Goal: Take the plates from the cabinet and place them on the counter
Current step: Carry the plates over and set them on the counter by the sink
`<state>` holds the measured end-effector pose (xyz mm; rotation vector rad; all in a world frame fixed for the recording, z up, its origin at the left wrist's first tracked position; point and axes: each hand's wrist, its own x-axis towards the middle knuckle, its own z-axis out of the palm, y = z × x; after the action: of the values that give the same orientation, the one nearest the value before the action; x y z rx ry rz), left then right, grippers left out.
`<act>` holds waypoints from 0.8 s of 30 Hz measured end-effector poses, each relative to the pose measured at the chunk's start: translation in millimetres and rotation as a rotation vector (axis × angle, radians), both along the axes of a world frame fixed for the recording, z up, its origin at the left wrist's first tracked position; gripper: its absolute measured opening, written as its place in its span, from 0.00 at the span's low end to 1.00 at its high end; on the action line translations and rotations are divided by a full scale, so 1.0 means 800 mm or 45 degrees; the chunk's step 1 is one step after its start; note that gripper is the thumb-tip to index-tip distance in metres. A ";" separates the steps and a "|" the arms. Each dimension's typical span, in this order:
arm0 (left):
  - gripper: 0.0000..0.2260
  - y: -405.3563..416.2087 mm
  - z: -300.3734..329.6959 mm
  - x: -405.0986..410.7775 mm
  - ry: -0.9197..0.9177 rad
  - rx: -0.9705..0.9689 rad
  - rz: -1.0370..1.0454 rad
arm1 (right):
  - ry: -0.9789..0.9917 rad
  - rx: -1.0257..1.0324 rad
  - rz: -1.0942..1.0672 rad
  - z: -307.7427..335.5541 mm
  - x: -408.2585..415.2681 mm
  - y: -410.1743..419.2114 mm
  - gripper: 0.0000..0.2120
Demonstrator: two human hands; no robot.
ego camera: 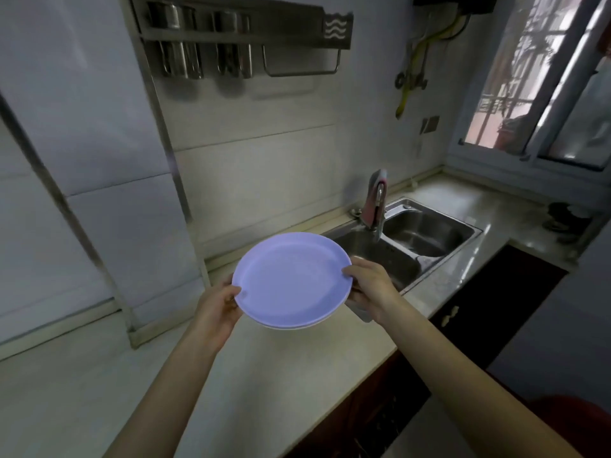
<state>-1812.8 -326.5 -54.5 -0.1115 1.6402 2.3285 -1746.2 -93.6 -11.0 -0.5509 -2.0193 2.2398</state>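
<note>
The counter [297, 368] is pale and smooth, and it bends around the corner under the window. A metal sink [426, 239] with two bowls sits in it. A tap [377, 206] stands at the sink's back edge.

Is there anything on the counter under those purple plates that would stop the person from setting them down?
Nothing visible does. The left hand and right hand hold the purple plates by opposite rims above a bare stretch of counter. The sink lies off to the right, beside that spot rather than under it.
</note>
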 end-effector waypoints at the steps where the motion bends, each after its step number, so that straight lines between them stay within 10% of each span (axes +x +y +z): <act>1: 0.16 0.004 -0.007 -0.011 -0.018 -0.011 0.026 | 0.002 0.004 0.012 -0.004 -0.016 0.004 0.09; 24: 0.14 0.073 -0.176 -0.200 -0.489 -0.162 0.897 | -0.226 0.124 0.526 -0.209 -0.373 0.034 0.17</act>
<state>-1972.6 -268.5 -195.7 -1.2599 1.7174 2.4165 -2044.9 -66.5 -177.9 -0.3602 -2.5160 2.3573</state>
